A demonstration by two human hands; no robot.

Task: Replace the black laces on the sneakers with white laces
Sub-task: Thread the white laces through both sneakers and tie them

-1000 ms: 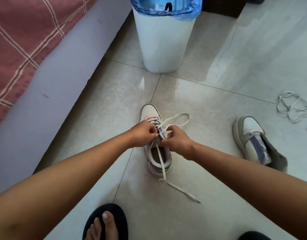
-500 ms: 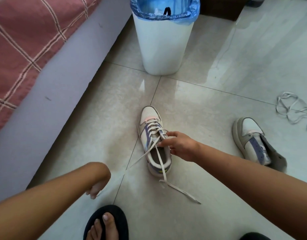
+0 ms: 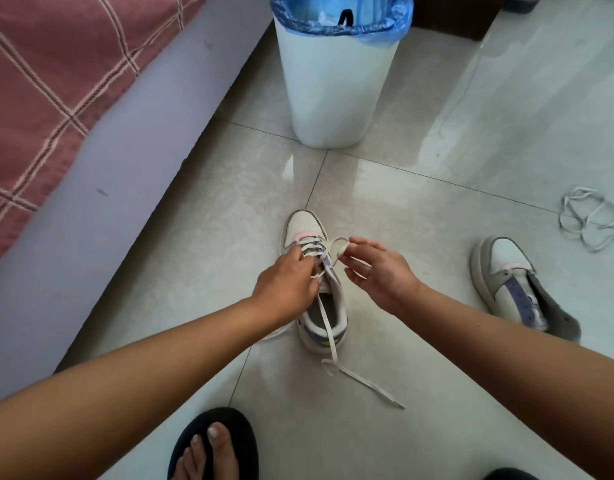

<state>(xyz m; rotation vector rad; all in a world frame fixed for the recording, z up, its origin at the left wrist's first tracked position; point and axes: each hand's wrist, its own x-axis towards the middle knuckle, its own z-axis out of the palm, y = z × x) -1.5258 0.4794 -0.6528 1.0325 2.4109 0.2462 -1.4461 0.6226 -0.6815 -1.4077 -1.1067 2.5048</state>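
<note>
While the left hand grips the sneaker, the right hand pinches its white lace.

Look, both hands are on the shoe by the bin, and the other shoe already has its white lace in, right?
Not quite. The head view shows the other shoe with no lace; a loose lace lies beside it. Both hands, left hand and right hand, do work at the shoe by the bin.

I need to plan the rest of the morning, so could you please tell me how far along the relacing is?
Done: white lace crosses the lower eyelets of the middle white-and-purple sneaker.
In hand: the left hand grips at its eyelets while the right hand pinches a lace loop.
Left: its loose ends, then the unlaced sneaker and spare white lace.
</note>
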